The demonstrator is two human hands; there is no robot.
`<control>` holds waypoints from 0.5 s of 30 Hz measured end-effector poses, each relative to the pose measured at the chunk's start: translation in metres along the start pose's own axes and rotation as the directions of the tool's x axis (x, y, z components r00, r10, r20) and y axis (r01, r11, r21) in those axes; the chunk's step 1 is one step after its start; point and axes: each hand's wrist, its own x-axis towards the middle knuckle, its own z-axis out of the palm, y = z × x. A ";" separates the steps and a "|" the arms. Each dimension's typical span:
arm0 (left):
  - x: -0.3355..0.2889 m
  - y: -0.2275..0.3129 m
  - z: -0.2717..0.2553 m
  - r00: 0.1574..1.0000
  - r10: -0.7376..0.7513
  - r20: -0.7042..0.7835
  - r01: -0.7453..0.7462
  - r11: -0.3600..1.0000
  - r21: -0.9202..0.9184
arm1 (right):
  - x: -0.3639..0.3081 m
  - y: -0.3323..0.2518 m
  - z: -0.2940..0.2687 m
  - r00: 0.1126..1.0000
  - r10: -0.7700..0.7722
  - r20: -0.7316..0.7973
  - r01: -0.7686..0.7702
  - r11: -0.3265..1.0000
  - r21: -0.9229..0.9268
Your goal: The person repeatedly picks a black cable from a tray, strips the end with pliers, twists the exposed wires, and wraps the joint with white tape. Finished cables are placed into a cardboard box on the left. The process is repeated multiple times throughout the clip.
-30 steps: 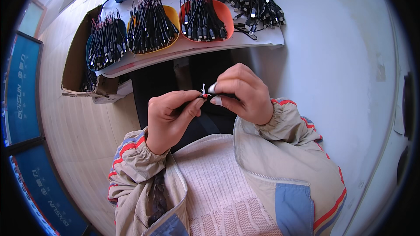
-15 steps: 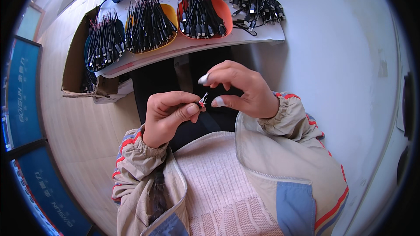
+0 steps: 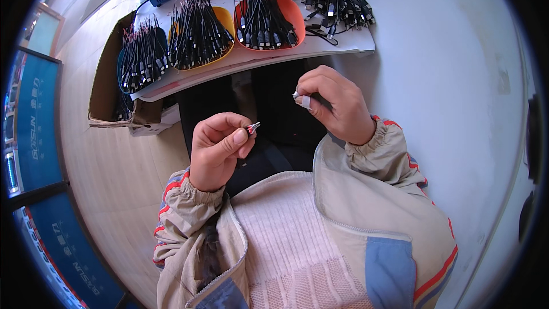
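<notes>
- Left hand (image 3: 220,150): thumb and forefinger pinch a dark cable end (image 3: 250,130). Short red and whitish wires (image 3: 256,125) stick out of it toward the right. It is above the lap, on the near side of the table (image 3: 346,47).
- Right hand (image 3: 336,104): to the right and farther off, its thumb and forefinger drawn together, white wrap (image 3: 306,102) on the thumb. Whether a scrap sits between the tips, I cannot tell.
- Risk, slipping: only a short stub shows past the left fingertips; a sideways tug could turn or pull it from the pinch.
- Risk, breakage: the wires look thin; hard twisting or repeated bending could snap strands.
- Risk, tangling: the wires stand close together; careless handling could cross them.
- Risk, loss: a dropped piece could vanish against the dark trousers (image 3: 274,94).
- Risk, disorder: cables (image 3: 197,34) crowd the yellow tray (image 3: 225,20) near the table's edge; a knock could spill them.
</notes>
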 end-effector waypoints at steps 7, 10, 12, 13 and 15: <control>0.005 -0.005 0.000 0.991 -0.109 0.076 0.123 0.969 -0.212 | -0.001 -0.003 0.022 0.959 -0.282 -0.040 0.281 0.959 -0.029; 0.004 -0.005 0.002 0.990 -0.122 0.067 0.134 0.966 -0.221 | 0.005 -0.002 0.028 0.924 -0.380 -0.054 0.377 0.924 -0.061; 0.004 -0.005 0.004 0.990 -0.116 0.076 0.131 0.963 -0.235 | 0.007 -0.003 0.031 0.921 -0.382 -0.074 0.378 0.924 -0.062; 0.005 -0.005 0.004 0.993 -0.094 0.068 0.105 0.979 -0.174 | 0.007 -0.003 0.031 0.940 -0.338 -0.053 0.338 0.941 -0.022; 0.006 -0.005 0.007 0.997 -0.036 0.069 0.041 0.996 -0.075 | 0.006 -0.004 0.030 0.965 -0.263 -0.018 0.263 0.964 0.047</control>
